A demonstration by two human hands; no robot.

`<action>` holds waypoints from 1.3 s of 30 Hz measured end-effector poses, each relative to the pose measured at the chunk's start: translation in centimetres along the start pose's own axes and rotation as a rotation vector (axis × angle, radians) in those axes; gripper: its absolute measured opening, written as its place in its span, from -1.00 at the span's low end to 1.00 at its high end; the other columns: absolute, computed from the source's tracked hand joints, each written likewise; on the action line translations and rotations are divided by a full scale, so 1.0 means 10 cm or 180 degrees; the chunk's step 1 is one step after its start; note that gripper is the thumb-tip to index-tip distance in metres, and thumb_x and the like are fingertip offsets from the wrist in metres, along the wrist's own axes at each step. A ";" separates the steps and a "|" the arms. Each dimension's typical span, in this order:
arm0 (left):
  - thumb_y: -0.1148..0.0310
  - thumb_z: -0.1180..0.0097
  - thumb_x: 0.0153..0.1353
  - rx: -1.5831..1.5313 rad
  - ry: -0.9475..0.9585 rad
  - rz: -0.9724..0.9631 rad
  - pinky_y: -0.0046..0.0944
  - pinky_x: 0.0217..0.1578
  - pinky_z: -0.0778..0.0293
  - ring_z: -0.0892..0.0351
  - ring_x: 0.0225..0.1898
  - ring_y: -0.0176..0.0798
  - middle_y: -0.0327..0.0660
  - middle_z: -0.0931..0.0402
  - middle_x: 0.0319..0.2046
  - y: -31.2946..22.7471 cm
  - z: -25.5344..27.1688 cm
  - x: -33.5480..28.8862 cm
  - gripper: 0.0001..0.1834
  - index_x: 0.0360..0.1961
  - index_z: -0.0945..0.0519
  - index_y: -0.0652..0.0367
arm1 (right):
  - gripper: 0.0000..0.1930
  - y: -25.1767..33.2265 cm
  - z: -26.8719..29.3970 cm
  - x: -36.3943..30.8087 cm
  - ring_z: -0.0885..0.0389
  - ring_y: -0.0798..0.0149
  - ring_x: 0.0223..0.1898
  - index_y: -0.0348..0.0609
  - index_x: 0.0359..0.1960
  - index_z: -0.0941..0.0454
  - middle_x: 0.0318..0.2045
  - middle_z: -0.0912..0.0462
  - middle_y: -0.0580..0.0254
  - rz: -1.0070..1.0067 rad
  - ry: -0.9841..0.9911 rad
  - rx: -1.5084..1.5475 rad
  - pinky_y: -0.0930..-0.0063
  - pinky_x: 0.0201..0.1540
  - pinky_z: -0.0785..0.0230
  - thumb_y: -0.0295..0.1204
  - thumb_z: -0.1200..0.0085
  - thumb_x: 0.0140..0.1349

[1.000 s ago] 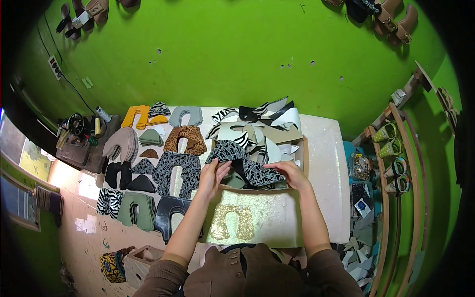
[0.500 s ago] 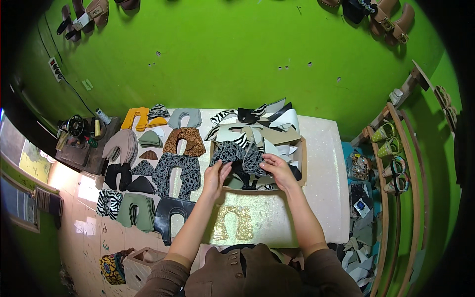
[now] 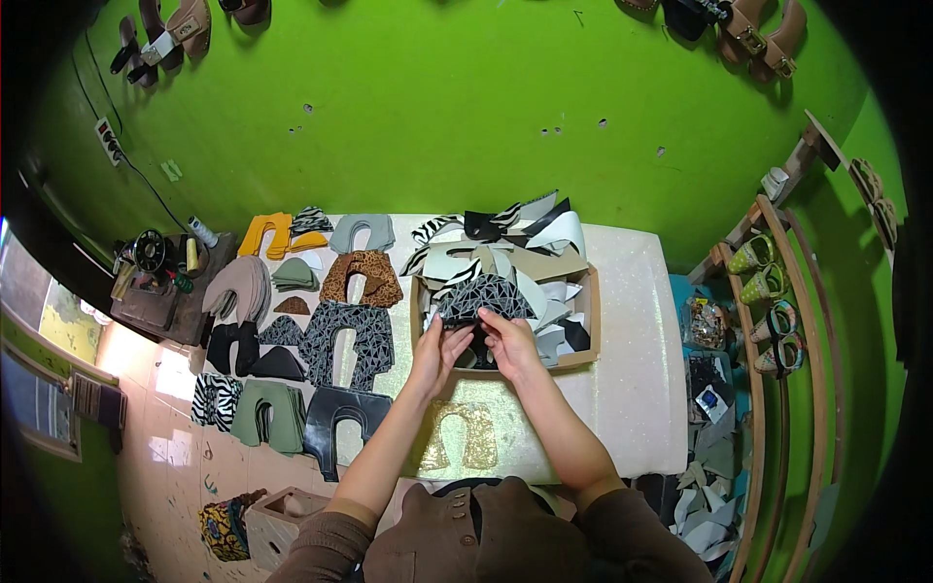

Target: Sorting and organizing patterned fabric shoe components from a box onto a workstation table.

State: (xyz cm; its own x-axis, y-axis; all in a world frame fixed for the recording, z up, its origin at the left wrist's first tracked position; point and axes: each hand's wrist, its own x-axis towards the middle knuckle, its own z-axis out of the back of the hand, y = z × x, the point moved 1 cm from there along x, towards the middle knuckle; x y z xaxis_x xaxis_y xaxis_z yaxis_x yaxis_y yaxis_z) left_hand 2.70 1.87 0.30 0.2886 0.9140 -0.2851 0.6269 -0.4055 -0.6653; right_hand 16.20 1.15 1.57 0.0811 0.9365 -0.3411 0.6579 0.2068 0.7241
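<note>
Over a cardboard box (image 3: 596, 335) of offcuts, I hold a black-and-grey crackle-patterned shoe-upper piece (image 3: 489, 294) in both hands. Its rounded edge points away from me. My left hand (image 3: 437, 352) grips its lower left edge. Close beside it, my right hand (image 3: 509, 343) pinches the lower middle edge with thumb and fingers. Whether the piece is folded or has several layers, I cannot tell. Left of the box lies a stack of U-shaped pieces (image 3: 319, 335) in the same pattern. Nearer to me on the pale table (image 3: 637, 389) is a gold glittery U-shaped piece (image 3: 478, 442).
Stacks of cut pieces line the table's left side: leopard (image 3: 384, 282), grey (image 3: 350, 231), yellow (image 3: 262, 238), green (image 3: 277, 413) and black (image 3: 321, 437). A sewing machine (image 3: 165, 282) stands far left. At the right are a wooden shoe rack (image 3: 753, 389) and bins of scraps (image 3: 714, 335).
My right hand has moved left, close to my left hand. The patterned piece, spread wide between them before, now shows as a narrower dome shape.
</note>
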 end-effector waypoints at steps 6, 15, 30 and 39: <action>-0.08 0.45 0.29 0.0027 0.0152 0.0026 -0.17 0.14 -0.24 -0.31 0.09 -0.05 0.13 -0.26 0.03 0.01 -0.01 -0.02 -0.32 0.08 -0.15 0.41 | -0.86 -0.04 -0.07 -0.07 -0.35 0.62 -0.60 -0.05 -0.45 -0.51 -0.59 -0.48 0.51 -0.0062 -0.0162 -0.0503 0.76 -0.66 -0.06 -0.46 -0.23 -0.05; 0.14 0.33 0.34 0.1350 0.0266 -0.0131 -0.23 0.06 -0.35 -0.40 0.02 -0.14 0.04 -0.35 -0.02 0.14 0.04 -0.01 -0.51 -0.02 -0.30 0.42 | -0.84 -0.13 -0.10 -0.14 -0.37 0.63 -0.56 -0.08 -0.36 -0.51 -0.48 -0.55 0.43 0.0304 -0.0227 -0.0893 0.74 -0.61 -0.08 -0.45 -0.20 0.00; 0.22 0.28 0.33 0.0893 -0.0030 -0.0122 -0.26 0.00 -0.41 -0.47 -0.05 -0.12 0.08 -0.44 -0.14 -0.22 0.19 -0.32 -0.60 -0.22 -0.37 0.46 | -0.58 -0.08 0.04 -0.14 -0.42 0.49 -0.33 -0.16 0.06 -0.28 -0.27 -0.49 0.26 0.0819 0.0580 -0.2014 0.66 -0.27 -0.28 -0.48 -0.03 0.14; 0.31 0.14 0.28 0.0416 -0.0423 -0.0230 -0.25 -0.08 -0.47 -0.52 -0.26 -0.20 -0.02 -0.45 -0.34 -0.65 0.76 -0.45 -0.74 -0.43 -0.27 0.30 | -0.47 -0.55 -0.58 -0.17 -0.47 0.37 -0.38 -0.11 0.03 -0.29 -0.33 -0.50 0.21 0.1592 0.0634 -0.3553 0.55 -0.36 -0.32 -0.48 -0.17 -0.03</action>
State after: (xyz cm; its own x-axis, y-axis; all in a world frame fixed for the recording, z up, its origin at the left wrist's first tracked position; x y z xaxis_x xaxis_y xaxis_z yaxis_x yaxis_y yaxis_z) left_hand -8.20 0.49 0.62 0.1428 0.9379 -0.3163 0.5409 -0.3415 -0.7686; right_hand 8.13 0.03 1.64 -0.0398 0.9885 0.1461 -0.4181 -0.1493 0.8960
